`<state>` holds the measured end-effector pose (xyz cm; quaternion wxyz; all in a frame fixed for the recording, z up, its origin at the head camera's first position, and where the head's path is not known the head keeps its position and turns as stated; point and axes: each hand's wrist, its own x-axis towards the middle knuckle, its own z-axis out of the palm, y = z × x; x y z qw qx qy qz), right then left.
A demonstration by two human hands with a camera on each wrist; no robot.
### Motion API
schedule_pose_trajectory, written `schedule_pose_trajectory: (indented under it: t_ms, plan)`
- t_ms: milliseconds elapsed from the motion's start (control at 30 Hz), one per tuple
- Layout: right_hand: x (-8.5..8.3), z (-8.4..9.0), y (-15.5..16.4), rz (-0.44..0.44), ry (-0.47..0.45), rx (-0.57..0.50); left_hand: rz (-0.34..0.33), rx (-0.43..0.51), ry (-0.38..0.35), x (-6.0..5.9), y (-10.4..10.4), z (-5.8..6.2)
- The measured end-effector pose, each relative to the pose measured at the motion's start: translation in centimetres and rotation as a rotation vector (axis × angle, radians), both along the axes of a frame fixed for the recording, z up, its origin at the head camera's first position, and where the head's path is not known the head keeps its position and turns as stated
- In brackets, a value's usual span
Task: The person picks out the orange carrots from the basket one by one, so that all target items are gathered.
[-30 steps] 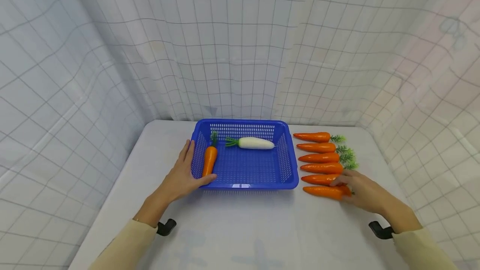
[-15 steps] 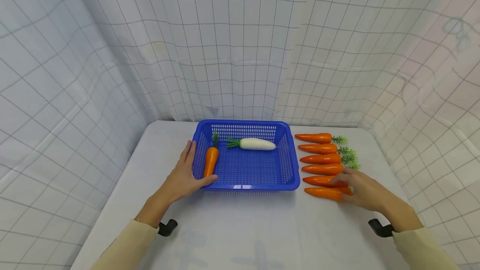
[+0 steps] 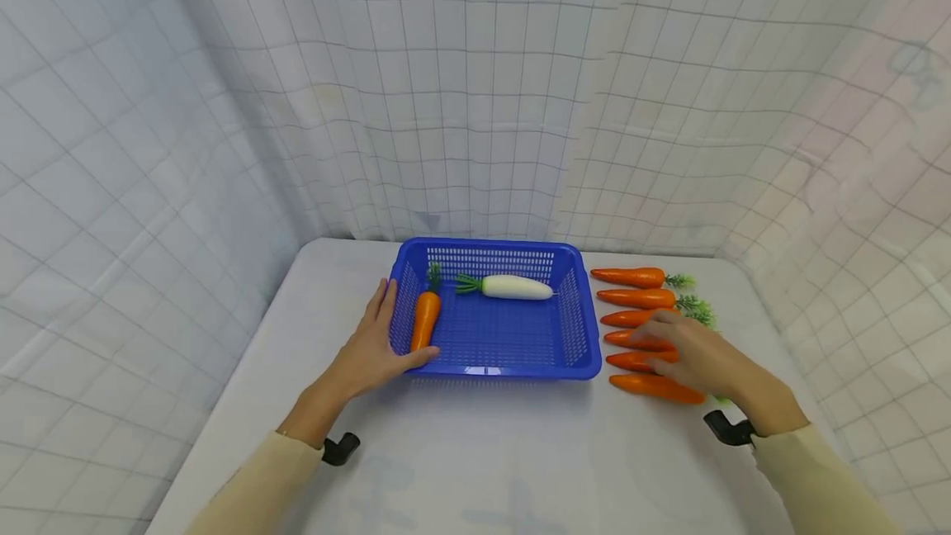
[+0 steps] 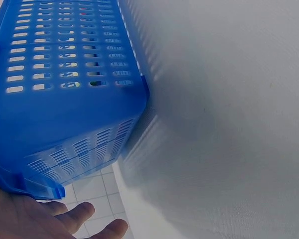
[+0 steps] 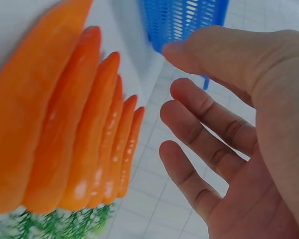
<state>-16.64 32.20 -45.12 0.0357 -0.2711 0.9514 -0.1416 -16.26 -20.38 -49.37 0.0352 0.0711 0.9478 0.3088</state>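
Observation:
A blue plastic basket (image 3: 486,372) stands on the white table, holding a carrot (image 3: 426,320) at its left side and a white radish (image 3: 518,287) near its back. My left hand (image 3: 366,362) rests at the basket's left front corner, its thumb spread over the front rim and its fingers along the left side. To the right of the basket, several carrots (image 3: 639,298) lie side by side, tips towards it. Over the nearer carrots hovers my right hand (image 3: 702,357), fingers apart and holding nothing; in the right wrist view, a gap separates its fingertips from the row of carrots (image 5: 84,144).
White grid-patterned cloth (image 3: 475,106) hangs behind the table and along both sides. The white table top (image 3: 475,452) extends in front of the basket. Green leafy tops (image 3: 698,310) stick out at the carrots' right ends.
My right hand has lifted off the front carrots and shifted up and left over the row. My left hand keeps its place at the basket. The whole view has drifted slightly.

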Motion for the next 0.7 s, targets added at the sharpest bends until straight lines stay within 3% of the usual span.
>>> schedule_pose_trajectory:
  t_ms: [267, 433, 700]
  plan:
    - [-2.6, 1.8, -4.1, 0.042, 0.043, -0.077, 0.002, -0.004, -0.004, -0.1, 0.1, 0.0]
    - [-4.0, 2.8, -7.5, 0.062, 0.025, -0.071, 0.009, 0.002, 0.000, -0.1, -0.2, 0.0]
    - [-6.1, 3.9, -12.0, 0.173, 0.023, -0.006, 0.000, 0.001, -0.008, -0.1, 0.2, 0.0]
